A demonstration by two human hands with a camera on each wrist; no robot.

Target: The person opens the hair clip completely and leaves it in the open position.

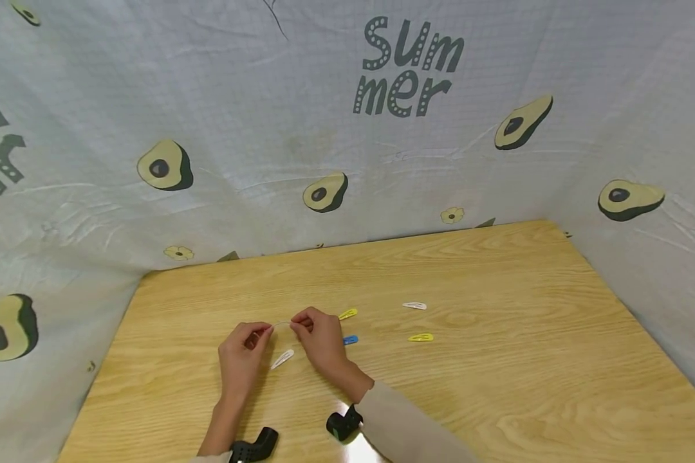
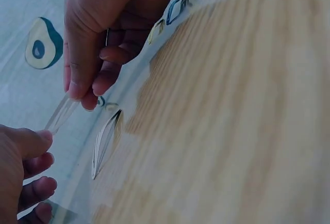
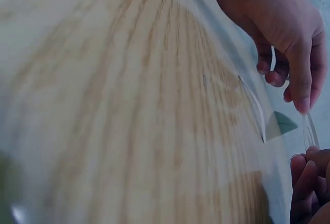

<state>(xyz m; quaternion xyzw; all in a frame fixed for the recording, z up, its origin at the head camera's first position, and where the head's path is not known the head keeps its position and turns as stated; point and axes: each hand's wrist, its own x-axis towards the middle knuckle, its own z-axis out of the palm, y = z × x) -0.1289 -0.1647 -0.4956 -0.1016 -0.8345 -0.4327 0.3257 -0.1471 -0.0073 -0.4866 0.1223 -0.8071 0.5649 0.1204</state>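
Note:
A white hair clip (image 1: 282, 323) is stretched between my two hands, a little above the table. My left hand (image 1: 242, 357) pinches one end with thumb and forefinger. At the other end, my right hand (image 1: 322, 341) pinches it the same way. The left wrist view shows the held clip (image 2: 62, 114) clearly, its ends covered by the fingertips. Below and between the hands, another white hair clip (image 1: 282, 359) lies on the table. A blue hair clip (image 1: 351, 339) and a yellow one (image 1: 348, 314) lie just right of my right hand, which partly covers them.
Farther right on the wooden table (image 1: 527, 334) lie a white hair clip (image 1: 414, 306) and a yellow hair clip (image 1: 421, 337). A pale cloth (image 1: 255, 128) printed with avocados hangs behind the table and along its sides.

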